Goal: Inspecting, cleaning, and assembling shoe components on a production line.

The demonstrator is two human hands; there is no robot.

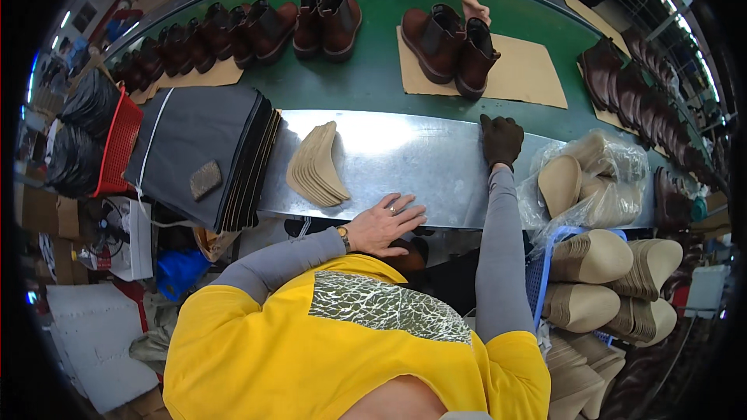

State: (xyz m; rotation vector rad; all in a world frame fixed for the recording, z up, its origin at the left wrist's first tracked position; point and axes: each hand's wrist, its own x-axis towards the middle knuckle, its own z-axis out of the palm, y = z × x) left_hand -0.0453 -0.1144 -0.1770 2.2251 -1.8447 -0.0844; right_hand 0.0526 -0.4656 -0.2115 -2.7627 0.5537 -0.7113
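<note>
Centrally bare metal bench [440,167], hands [389,224] at edges

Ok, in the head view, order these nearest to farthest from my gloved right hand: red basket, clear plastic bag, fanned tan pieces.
1. Clear plastic bag: just right of your gloved right hand.
2. Fanned tan pieces: to its left.
3. Red basket: far left.

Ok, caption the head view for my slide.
Gloved right hand and bare left hand at a metal worktop, dark boots beyond.
</note>
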